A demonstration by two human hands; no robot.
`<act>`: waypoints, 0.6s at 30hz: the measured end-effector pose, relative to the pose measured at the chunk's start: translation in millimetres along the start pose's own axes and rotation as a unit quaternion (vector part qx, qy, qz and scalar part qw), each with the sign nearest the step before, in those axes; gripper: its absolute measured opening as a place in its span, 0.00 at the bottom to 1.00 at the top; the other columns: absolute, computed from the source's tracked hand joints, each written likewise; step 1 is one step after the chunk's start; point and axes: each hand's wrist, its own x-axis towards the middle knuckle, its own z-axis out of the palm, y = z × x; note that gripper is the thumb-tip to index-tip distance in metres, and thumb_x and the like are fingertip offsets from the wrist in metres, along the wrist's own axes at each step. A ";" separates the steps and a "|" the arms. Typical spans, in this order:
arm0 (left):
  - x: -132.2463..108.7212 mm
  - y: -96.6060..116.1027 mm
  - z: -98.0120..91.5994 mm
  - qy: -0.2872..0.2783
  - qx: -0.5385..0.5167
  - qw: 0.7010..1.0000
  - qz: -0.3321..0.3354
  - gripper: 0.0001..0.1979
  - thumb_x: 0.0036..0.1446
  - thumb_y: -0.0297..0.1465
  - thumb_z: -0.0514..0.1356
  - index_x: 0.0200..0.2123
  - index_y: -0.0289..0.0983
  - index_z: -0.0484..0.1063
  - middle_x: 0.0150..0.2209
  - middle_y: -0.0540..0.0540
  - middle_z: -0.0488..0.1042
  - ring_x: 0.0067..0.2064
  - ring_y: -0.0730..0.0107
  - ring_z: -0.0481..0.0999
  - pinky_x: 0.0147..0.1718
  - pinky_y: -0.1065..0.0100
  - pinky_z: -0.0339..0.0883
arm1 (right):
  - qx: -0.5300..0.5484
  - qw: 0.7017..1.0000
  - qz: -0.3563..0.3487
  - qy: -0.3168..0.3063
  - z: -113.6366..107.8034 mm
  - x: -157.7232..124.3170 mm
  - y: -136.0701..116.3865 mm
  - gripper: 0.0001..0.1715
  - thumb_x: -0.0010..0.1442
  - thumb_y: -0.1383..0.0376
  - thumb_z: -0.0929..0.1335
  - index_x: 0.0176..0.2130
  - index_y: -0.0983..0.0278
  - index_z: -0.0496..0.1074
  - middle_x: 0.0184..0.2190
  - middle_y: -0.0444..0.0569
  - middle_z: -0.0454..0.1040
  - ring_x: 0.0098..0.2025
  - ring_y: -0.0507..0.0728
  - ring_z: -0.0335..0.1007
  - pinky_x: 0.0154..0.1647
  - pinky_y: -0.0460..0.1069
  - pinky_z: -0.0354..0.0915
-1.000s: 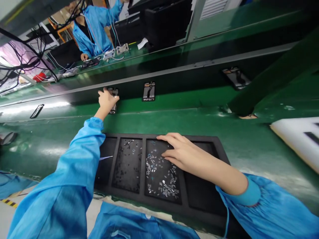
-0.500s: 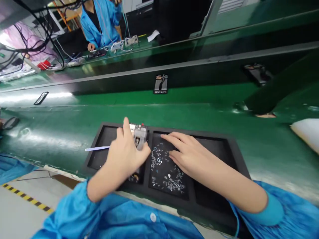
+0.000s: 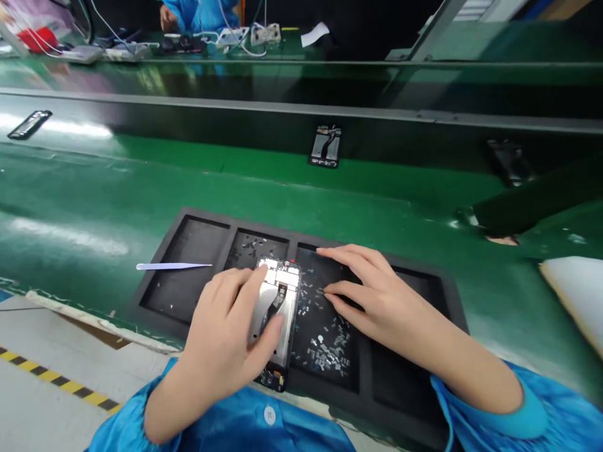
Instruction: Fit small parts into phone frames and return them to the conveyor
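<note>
A black tray (image 3: 294,236) with compartments lies before me. Across its middle rests a phone assembly (image 3: 289,314) with a metal back and a dark flex cable. My left hand (image 3: 230,326) lies over the assembly's left side, fingers and thumb apart, touching it. My right hand (image 3: 377,289) hovers at the compartment of small parts (image 3: 332,351); its thumb and index finger come close together near the parts, and whether they hold anything is too small to tell. Tweezers (image 3: 172,266) lie across the tray's left compartment.
On the green bench beyond lie another phone assembly (image 3: 326,145), one at the far left (image 3: 29,124) and one at the right (image 3: 509,160). A dark post (image 3: 527,201) and a white object (image 3: 572,301) stand right. A person's hand (image 3: 168,19) shows across the bench.
The view has shifted and tilted. My left hand has moved down along the phone assembly, so more of its metal back shows. My right hand stays over the small parts.
</note>
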 end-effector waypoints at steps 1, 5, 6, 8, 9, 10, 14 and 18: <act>-5.8 -4.8 -2.4 -0.017 -0.008 0.999 0.038 0.27 0.64 0.33 0.58 0.64 0.34 0.58 0.56 0.35 0.66 0.59 0.53 0.65 0.58 0.51 0.64 | 0.004 1.000 0.006 -0.004 -0.4 -0.2 0.7 0.13 0.66 0.72 0.65 0.34 0.69 0.78 0.59 0.65 0.64 0.62 0.72 0.56 0.58 0.67 0.66; -20.8 -16.2 0.9 -0.096 -0.018 0.988 0.116 0.40 0.59 0.48 0.61 0.66 0.31 0.55 0.63 0.29 0.58 0.67 0.42 0.54 0.62 0.43 0.58 | 0.010 0.999 0.036 -0.013 -0.2 0.8 1.1 0.12 0.66 0.71 0.65 0.34 0.66 0.77 0.60 0.63 0.63 0.62 0.72 0.56 0.57 0.69 0.66; -21.9 -17.2 3.4 -0.102 -0.011 0.987 0.121 0.44 0.57 0.52 0.61 0.67 0.32 0.54 0.64 0.29 0.56 0.68 0.39 0.52 0.62 0.41 0.57 | 0.007 0.999 0.040 -0.015 0.3 1.6 -0.3 0.11 0.66 0.70 0.65 0.34 0.66 0.77 0.61 0.63 0.62 0.62 0.72 0.56 0.57 0.69 0.66; -21.6 -17.9 7.7 -0.106 0.001 0.986 0.130 0.46 0.55 0.57 0.60 0.67 0.34 0.55 0.65 0.28 0.54 0.69 0.35 0.50 0.61 0.37 0.55 | -0.011 0.999 0.043 -0.020 2.4 3.6 -5.4 0.11 0.66 0.71 0.65 0.33 0.67 0.76 0.61 0.64 0.63 0.62 0.72 0.57 0.57 0.69 0.66; -21.0 -17.9 9.0 -0.108 0.003 0.985 0.136 0.46 0.54 0.59 0.60 0.66 0.35 0.57 0.66 0.28 0.53 0.69 0.33 0.49 0.60 0.36 0.55 | -0.027 0.999 0.042 -0.022 3.9 4.6 -8.9 0.12 0.66 0.71 0.65 0.32 0.68 0.75 0.60 0.65 0.64 0.62 0.73 0.57 0.57 0.68 0.67; -20.5 -17.5 9.8 -0.113 0.005 0.983 0.141 0.46 0.53 0.60 0.59 0.66 0.36 0.58 0.67 0.28 0.52 0.69 0.32 0.49 0.60 0.36 0.56 | -0.047 0.998 0.041 -0.025 5.4 5.5 -12.5 0.12 0.66 0.72 0.64 0.32 0.69 0.75 0.59 0.66 0.65 0.62 0.73 0.58 0.57 0.68 0.67; -24.0 -10.3 10.7 -0.120 0.027 0.979 0.160 0.48 0.51 0.66 0.56 0.64 0.38 0.62 0.67 0.28 0.51 0.69 0.25 0.46 0.56 0.33 0.60 | -0.083 0.996 0.037 -0.020 8.6 8.3 -20.7 0.12 0.66 0.74 0.62 0.32 0.68 0.72 0.54 0.66 0.70 0.62 0.73 0.61 0.56 0.67 0.68; -32.6 5.5 19.4 -0.064 0.035 0.987 0.142 0.40 0.53 0.56 0.63 0.62 0.38 0.66 0.64 0.29 0.58 0.68 0.20 0.48 0.50 0.37 0.68 | 0.004 0.994 0.092 0.051 3.1 7.2 -16.4 0.06 0.67 0.71 0.63 0.37 0.64 0.69 0.45 0.58 0.75 0.50 0.63 0.74 0.48 0.57 0.74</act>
